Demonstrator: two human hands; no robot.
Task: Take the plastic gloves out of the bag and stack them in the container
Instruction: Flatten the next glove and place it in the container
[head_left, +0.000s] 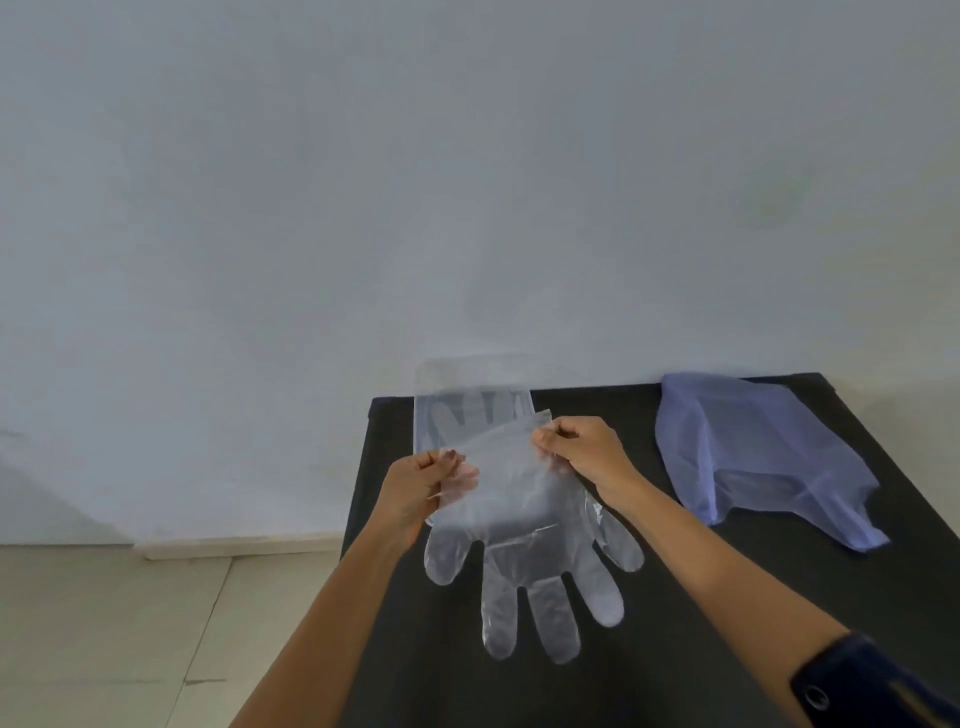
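A clear plastic glove (524, 540) hangs over the black table (675, 623), cuff up and fingers pointing down toward me. My left hand (415, 488) pinches the cuff's left corner and my right hand (582, 452) pinches its right corner. Behind the glove, at the table's far left edge, stands a clear rectangular container (470, 400) with at least one flat clear glove showing inside. A crumpled pale blue plastic bag (763, 457) lies at the far right of the table, apart from both hands.
The table stands against a plain white wall (363, 208). Beige floor tiles (130, 623) show to the left, past the table's left edge. A dark sleeve (872, 686) covers my right upper arm.
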